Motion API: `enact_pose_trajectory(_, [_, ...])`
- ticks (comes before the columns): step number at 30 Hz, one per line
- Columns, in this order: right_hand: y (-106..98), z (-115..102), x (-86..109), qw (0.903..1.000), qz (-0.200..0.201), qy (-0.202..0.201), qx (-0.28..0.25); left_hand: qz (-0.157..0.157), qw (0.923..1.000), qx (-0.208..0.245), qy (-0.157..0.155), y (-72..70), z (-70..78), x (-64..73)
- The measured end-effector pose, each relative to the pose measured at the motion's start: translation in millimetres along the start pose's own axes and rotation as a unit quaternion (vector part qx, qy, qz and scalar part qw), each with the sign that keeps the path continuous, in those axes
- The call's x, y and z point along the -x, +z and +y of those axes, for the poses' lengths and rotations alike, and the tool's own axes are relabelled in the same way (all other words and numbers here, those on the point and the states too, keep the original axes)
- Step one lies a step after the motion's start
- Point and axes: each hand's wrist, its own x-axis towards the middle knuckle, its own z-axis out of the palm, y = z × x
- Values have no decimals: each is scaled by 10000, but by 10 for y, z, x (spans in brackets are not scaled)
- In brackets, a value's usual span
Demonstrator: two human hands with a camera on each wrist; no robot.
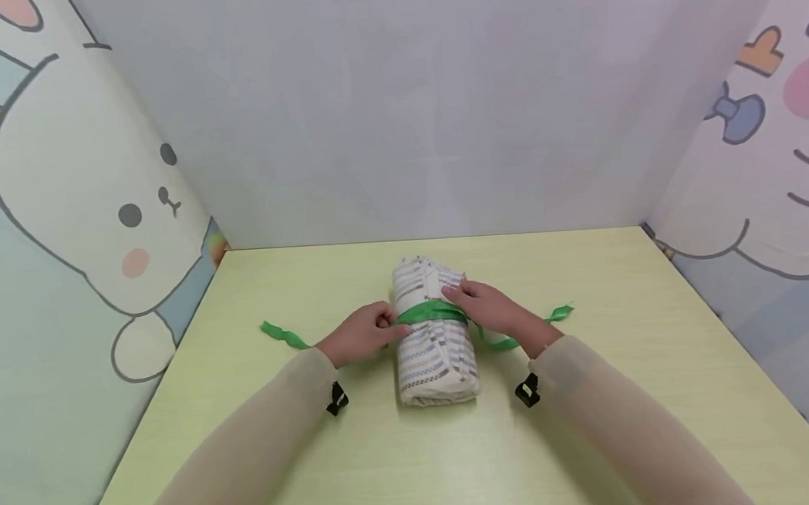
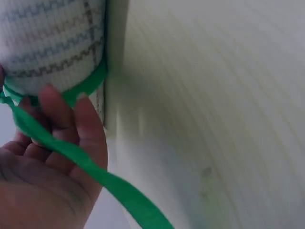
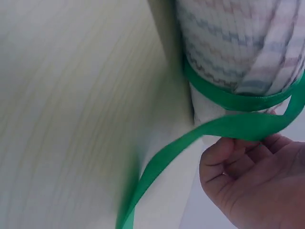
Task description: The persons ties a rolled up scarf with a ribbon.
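Note:
A rolled patterned cloth, white with striped rows, lies lengthwise on the table. A green ribbon wraps round its middle, with loose tails out to both sides. On the left of the roll, my left hand pinches the ribbon, thumb lying on the cloth just below the band. One ribbon tail runs across that palm in the left wrist view. At the right side my right hand holds the ribbon with bent fingers, its thumb on top of the roll. The other tail trails past those curled fingers.
The light wooden table ends at a plain pale wall behind. Cartoon-printed panels stand along its left and right sides. Small black clips show at both sleeve cuffs.

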Motion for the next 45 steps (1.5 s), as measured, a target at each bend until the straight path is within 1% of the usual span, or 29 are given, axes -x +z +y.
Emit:
enact_pose_trajectory(4, [-26, 14, 1, 9997, -167, -166, -86, -83, 9999, 76, 40, -28, -20, -5])
enact_pose_trajectory(7, [-42, 20, 14, 9984, -220, -382, -362, -204, 9997, 129, 92, -51, 2, -2])
enact_pose_trajectory(10, [-56, 21, 20, 9962, -228, -522, -660, -271, 9994, 197, 61, -70, 65, 21])
enact_pose_trajectory(12, [-63, 10, 32, 9948, -192, -539, -840, -208, 9995, 247, 40, -71, 110, 31])
enact_pose_trajectory(14, [-71, -9, 52, 9932, -126, -539, -1024, -64, 9996, 284, 27, -66, 160, 43])
enact_pose_trajectory(19, [-94, -70, 83, 9885, 104, -739, -1312, 442, 9986, 280, 118, -39, 279, 66])
enact_pose_trajectory(21, [-95, -84, 87, 9879, 167, -838, -1291, 602, 9978, 205, 190, -22, 296, 70])
enact_pose_trajectory(23, [-91, -74, 85, 9888, 204, -837, -1218, 728, 9970, 91, 238, -4, 286, 71])
enact_pose_trajectory(26, [-82, 5, 76, 9932, 114, -695, -926, 837, 9962, -147, 203, 27, 197, 65])
enact_pose_trajectory(29, [-72, 141, 58, 9975, -24, -362, -611, 789, 9961, -385, 93, 52, 69, 68])
enact_pose_trajectory(32, [-54, 246, 41, 9984, -183, -195, -499, 682, 9963, -526, 56, 69, -27, 67])
enact_pose_trajectory(34, [-39, 267, 37, 9983, -180, -212, -516, 628, 9966, -523, 68, 69, -42, 65])
enact_pose_trajectory(38, [-24, 237, 53, 9983, -109, -317, -478, 614, 9967, -525, 101, 66, -18, 48])
enact_pose_trajectory(40, [-24, 230, 60, 9986, -78, -269, -445, 598, 9967, -543, 74, 69, -7, 42])
enact_pose_trajectory(45, [-34, 272, 78, 9992, -196, -91, -324, 480, 9964, -702, -67, 64, -36, 46])
